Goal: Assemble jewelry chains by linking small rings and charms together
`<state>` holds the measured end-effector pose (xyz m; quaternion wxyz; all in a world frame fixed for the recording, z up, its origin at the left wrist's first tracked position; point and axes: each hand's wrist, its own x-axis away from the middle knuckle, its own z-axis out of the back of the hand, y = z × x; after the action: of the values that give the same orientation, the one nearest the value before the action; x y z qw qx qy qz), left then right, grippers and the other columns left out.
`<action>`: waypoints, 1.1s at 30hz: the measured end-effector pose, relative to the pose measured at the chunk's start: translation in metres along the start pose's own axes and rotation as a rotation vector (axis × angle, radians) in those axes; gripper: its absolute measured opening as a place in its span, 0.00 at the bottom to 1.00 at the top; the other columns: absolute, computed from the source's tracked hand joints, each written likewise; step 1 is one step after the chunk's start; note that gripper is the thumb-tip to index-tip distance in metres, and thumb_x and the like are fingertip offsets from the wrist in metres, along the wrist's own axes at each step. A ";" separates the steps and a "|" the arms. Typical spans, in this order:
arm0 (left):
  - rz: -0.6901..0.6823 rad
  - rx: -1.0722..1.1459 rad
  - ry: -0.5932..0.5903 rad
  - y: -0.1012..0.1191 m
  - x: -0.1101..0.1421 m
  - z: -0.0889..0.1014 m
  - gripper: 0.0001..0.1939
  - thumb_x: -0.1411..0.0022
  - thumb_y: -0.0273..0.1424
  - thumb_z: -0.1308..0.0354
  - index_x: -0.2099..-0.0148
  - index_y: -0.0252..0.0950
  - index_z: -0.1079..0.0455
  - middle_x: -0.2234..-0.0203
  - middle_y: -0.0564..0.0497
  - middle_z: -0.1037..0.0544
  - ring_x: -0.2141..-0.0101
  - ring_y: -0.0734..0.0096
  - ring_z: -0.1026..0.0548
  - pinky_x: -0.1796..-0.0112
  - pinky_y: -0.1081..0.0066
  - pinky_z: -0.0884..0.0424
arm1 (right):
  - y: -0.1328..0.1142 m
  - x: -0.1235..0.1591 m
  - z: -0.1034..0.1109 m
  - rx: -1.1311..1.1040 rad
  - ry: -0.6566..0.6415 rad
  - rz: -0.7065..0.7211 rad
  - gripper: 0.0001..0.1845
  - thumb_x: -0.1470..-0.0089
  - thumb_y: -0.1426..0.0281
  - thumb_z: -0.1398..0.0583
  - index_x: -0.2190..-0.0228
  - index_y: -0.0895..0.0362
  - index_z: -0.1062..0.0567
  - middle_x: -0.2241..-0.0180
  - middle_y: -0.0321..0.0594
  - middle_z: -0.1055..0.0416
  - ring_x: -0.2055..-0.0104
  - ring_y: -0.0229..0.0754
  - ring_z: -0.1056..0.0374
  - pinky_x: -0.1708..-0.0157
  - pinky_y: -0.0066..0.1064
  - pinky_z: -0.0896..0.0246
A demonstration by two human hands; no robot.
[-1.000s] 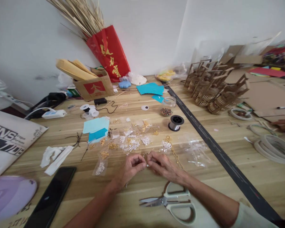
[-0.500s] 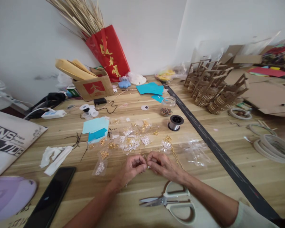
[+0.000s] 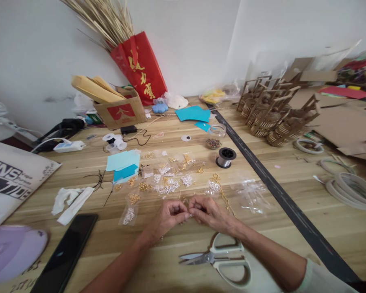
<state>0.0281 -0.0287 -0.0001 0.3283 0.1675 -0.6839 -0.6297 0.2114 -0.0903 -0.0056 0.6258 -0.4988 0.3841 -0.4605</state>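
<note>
My left hand [image 3: 167,215] and my right hand [image 3: 208,211] meet fingertip to fingertip low on the wooden table [image 3: 293,228]. Both are pinched on a tiny piece between them, too small to name. Just beyond my fingers lie several small clear bags of gold and silver jewellery findings [image 3: 167,181]. A gold chain [image 3: 224,197] runs along the table right of my right hand. White-handled scissors [image 3: 224,260] lie under my right forearm, blades pointing left.
A spool of silver wire [image 3: 225,157], a dish of brown beads [image 3: 213,143], blue paper [image 3: 123,162] and a black phone [image 3: 65,254] lie around. Wooden basket models [image 3: 274,114] and tape rolls [image 3: 350,187] sit right of a dark strip [image 3: 280,191].
My hands stay pinched together in the same spot. Another person's hand at the far right edge has drawn out of view, and a pen there has shifted.
</note>
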 end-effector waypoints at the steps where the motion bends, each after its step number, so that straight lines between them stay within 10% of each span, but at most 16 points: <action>1: -0.003 -0.009 -0.002 0.000 0.000 0.000 0.13 0.48 0.37 0.36 0.72 0.32 0.30 0.79 0.54 0.30 0.77 0.76 0.33 0.73 0.75 0.37 | 0.000 0.000 0.000 0.009 -0.001 -0.001 0.09 0.40 0.66 0.44 0.69 0.59 0.31 0.79 0.30 0.40 0.78 0.32 0.47 0.78 0.23 0.53; 33: 0.015 0.086 0.107 0.005 0.001 -0.001 0.16 0.50 0.40 0.34 0.72 0.32 0.31 0.80 0.52 0.28 0.76 0.74 0.30 0.71 0.73 0.33 | -0.005 0.000 0.004 0.353 0.107 0.191 0.07 0.40 0.72 0.43 0.66 0.56 0.24 0.68 0.39 0.27 0.66 0.39 0.31 0.67 0.28 0.37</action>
<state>0.0292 -0.0289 0.0052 0.3615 0.2096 -0.6931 -0.5874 0.2143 -0.0896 0.0006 0.7230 -0.3176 0.3758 -0.4849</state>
